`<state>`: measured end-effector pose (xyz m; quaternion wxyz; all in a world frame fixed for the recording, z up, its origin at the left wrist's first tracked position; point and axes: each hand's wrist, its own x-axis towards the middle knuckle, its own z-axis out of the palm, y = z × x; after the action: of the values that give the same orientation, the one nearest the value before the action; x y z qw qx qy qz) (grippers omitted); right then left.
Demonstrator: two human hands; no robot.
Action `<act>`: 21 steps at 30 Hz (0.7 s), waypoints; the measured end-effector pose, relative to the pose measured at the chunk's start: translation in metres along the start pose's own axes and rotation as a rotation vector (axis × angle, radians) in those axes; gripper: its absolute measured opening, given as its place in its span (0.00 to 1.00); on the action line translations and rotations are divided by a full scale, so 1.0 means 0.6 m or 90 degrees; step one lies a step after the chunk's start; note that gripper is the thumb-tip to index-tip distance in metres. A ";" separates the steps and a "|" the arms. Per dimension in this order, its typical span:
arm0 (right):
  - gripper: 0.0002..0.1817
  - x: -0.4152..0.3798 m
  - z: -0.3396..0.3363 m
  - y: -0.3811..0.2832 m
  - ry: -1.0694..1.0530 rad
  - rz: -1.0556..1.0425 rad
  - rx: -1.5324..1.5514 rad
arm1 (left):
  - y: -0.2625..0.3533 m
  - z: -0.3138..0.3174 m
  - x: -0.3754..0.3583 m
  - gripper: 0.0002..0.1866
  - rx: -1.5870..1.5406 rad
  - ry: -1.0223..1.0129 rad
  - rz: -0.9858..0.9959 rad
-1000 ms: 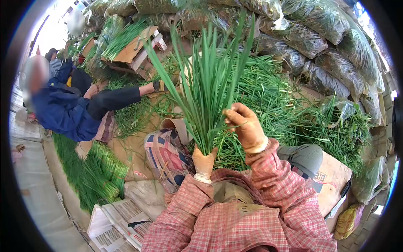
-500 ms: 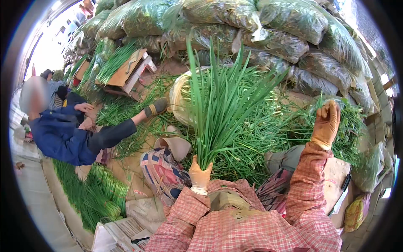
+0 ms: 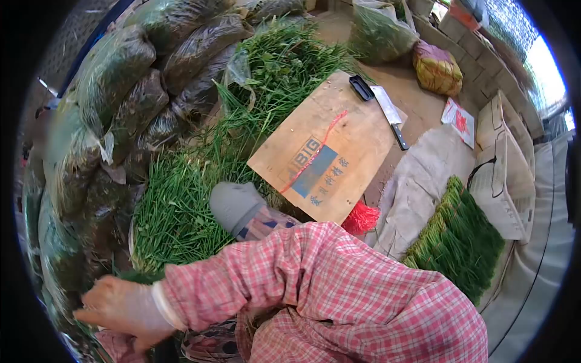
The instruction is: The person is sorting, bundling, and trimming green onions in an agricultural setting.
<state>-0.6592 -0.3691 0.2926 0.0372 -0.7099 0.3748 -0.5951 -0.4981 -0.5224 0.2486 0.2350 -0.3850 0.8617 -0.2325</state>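
Observation:
My right hand [image 3: 124, 305], in an orange-tan glove, reaches across the lower left of the head view. Its fingers are bent and closed, slightly blurred, and whatever they hold is hidden. Dark green leaves [image 3: 142, 276] show just behind its wrist. Below it a bit of pink checked sleeve [image 3: 118, 345] appears, but my left hand is out of sight. Loose long green leaves, like garlic chives [image 3: 181, 206], lie heaped beyond my right arm, beside my grey-covered knee [image 3: 236, 209].
A flat cardboard sheet [image 3: 302, 151] bears a red string [image 3: 330, 130], a black case [image 3: 361, 88] and a cleaver [image 3: 385, 106]. Red twine [image 3: 362, 219], grey cloth [image 3: 417, 181], a trimmed chive stack [image 3: 463, 242] and a white crate [image 3: 499, 199] lie right. Stuffed plastic sacks [image 3: 115, 78] line the left.
My view has swung to the right. The upright chive bunch in my left hand and the co-worker's body have left view. My right hand has come down from its raised position.

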 end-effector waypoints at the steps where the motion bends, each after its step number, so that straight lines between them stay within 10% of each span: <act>1: 0.53 0.014 -0.036 0.002 -0.023 0.008 -0.034 | -0.005 -0.056 0.005 0.16 0.059 0.038 0.023; 6: 0.44 0.001 -0.236 -0.001 -0.018 -0.065 -0.320 | 0.103 -0.344 -0.037 0.14 0.252 0.405 0.191; 9: 0.53 -0.064 -0.387 -0.064 -0.106 0.339 -0.266 | 0.239 -0.480 -0.094 0.15 0.155 0.761 0.299; 12: 0.49 -0.164 -0.465 -0.129 -0.073 0.452 -0.359 | 0.343 -0.523 -0.070 0.14 -0.105 0.878 0.524; 15: 0.41 -0.283 -0.506 -0.160 0.011 0.594 -0.404 | 0.499 -0.510 -0.032 0.05 -0.110 0.935 0.558; 17: 0.42 -0.374 -0.523 -0.131 0.065 0.700 -0.437 | 0.564 -0.477 0.001 0.29 -0.285 0.833 0.681; 21: 0.44 -0.577 -0.559 0.011 0.164 0.787 -0.547 | 0.523 -0.334 0.072 0.44 -0.414 0.655 0.478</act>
<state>-0.9590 -0.0423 0.1031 0.0399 -0.2482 0.9039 -0.3460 -0.8145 -0.3252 0.2127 -0.2640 0.0458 0.9632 -0.0192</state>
